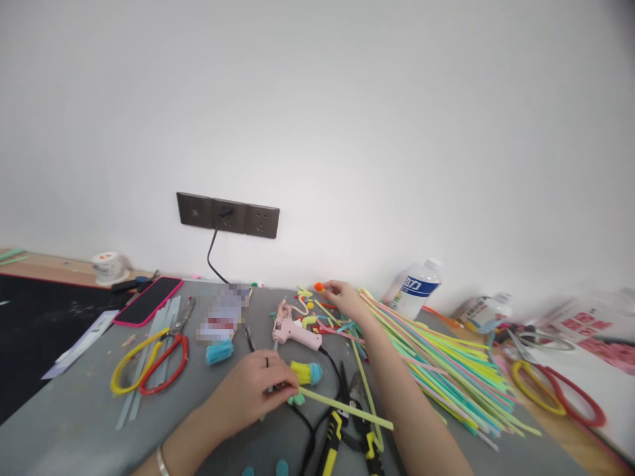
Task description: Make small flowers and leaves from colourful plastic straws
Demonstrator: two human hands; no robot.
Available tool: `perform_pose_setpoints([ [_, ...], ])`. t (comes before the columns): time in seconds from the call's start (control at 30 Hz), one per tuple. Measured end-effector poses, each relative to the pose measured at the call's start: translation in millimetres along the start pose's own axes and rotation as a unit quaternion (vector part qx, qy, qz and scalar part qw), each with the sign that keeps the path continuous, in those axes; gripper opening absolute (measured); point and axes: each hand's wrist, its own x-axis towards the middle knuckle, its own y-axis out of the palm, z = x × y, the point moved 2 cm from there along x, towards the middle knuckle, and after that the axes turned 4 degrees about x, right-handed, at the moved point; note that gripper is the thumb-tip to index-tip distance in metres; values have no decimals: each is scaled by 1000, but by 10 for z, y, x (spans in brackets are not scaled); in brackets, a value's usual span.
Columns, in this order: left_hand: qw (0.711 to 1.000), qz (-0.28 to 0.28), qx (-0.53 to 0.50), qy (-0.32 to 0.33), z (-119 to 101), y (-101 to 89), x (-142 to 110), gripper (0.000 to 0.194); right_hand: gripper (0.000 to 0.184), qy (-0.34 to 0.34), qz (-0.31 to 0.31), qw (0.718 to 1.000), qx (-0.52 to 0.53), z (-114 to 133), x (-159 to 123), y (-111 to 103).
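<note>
My left hand [260, 380], with a ring on one finger, is closed in a pinch on a pale yellow-green pipe cleaner [350, 408] that sticks out to the right. Just beyond its fingers lies a yellow and blue bundle of pipe cleaner [306, 373], and a small green piece [296, 398] shows below. Farther back, near the wall, my right hand [342, 295] pinches a small orange piece [319, 287] whose kind I cannot make out. A pink hot glue gun [297, 334] lies between the hands. Loose pipe cleaner scraps surround its tip.
A heap of coloured pipe cleaners [446, 377] spreads at the right, near a white bottle [417, 287] and red-yellow scissors [550, 393]. Black-yellow pliers [331, 439] lie in front. At left are red-yellow pliers [149, 360], a pink-cased phone [149, 302] and a blue roll [219, 352].
</note>
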Motion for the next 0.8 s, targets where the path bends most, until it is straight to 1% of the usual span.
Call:
perform_pose_setpoints([
  [0.13,1000,3,8,-6,2,-12,9,9,22,11,10,999,-44,10,12,37],
  [0.27,1000,6,6,-8,5,-9,10,8,24,-14,19,997,-70,62,24,114],
  [0.4,1000,15,13,-22,26,13,-10,7,32,-46,37,996,-64,86,21,258],
  [0.53,1000,15,14,-22,37,20,-16,6,35,-54,46,996,-49,56,9,350],
  [0.63,1000,12,10,-19,29,11,-6,6,32,-53,32,998,-24,40,15,313],
  [0.73,1000,8,5,-16,11,-4,3,7,23,-51,10,999,11,45,35,216],
  [0.8,1000,6,3,-14,-3,-14,6,8,20,-44,-9,998,35,50,49,144],
])
